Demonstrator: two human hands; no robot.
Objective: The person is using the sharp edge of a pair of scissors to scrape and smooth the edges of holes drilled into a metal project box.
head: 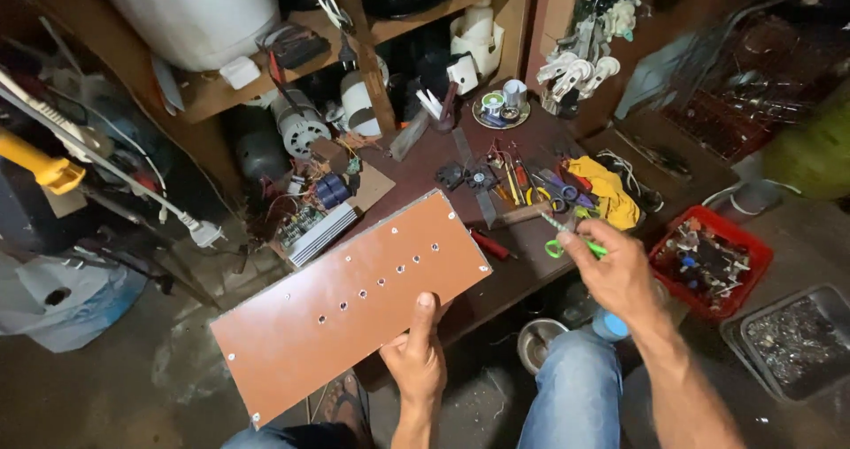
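Observation:
My left hand (414, 356) grips the near edge of a long brown rectangular panel (336, 316) with a row of several small holes along its middle, thumb on top. The panel slants from lower left to upper right, its far end resting on the low workbench (425, 152). My right hand (613, 270) is raised over the bench's right edge and holds a green-handled screwdriver (567, 236), its thin shaft pointing up and left. My knees in blue jeans (571, 396) show below.
The bench carries scissors, pliers, a yellow cloth (611, 192), small fans and a circuit board with wires (310, 223). A red bin of parts (713, 263) and a grey tray (792, 338) stand at right. A metal bowl (536, 341) sits on the floor; cluttered shelves rise behind.

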